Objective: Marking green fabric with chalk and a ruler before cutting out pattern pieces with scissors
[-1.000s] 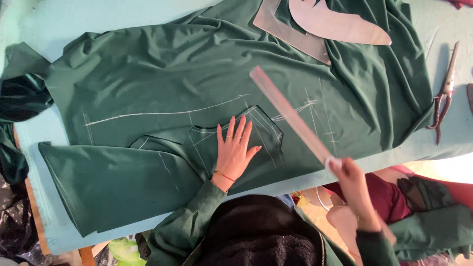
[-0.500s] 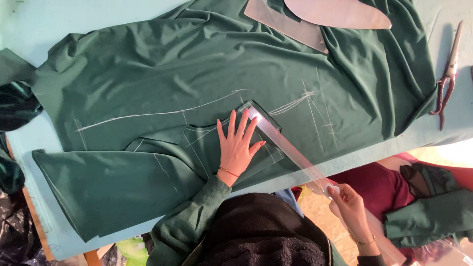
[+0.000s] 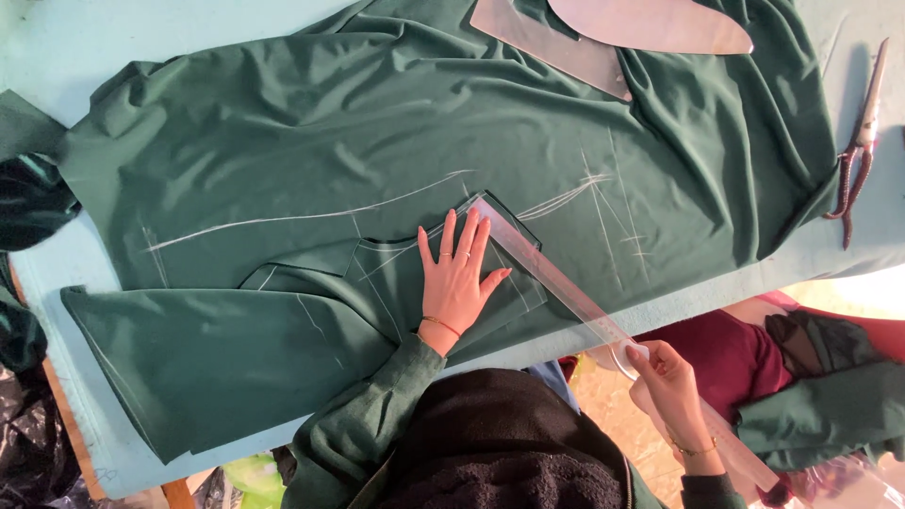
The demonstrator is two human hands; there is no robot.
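Left hand [image 3: 459, 278] spread flat on chalk-marked dark green fabric [image 3: 311, 141]. Right hand [image 3: 667, 377] grip pinching long clear plastic ruler [image 3: 556, 278], laid just right of left fingers.

Green cloth [image 3: 377, 141]: covers most of the worktop [image 3: 85, 47]. Bare strip left of cloth. Obstacles: templates [image 3: 603, 28] on cloth's top edge; scissors [image 3: 858, 141] right of cloth; ruler [image 3: 566, 283] across its lower edge.
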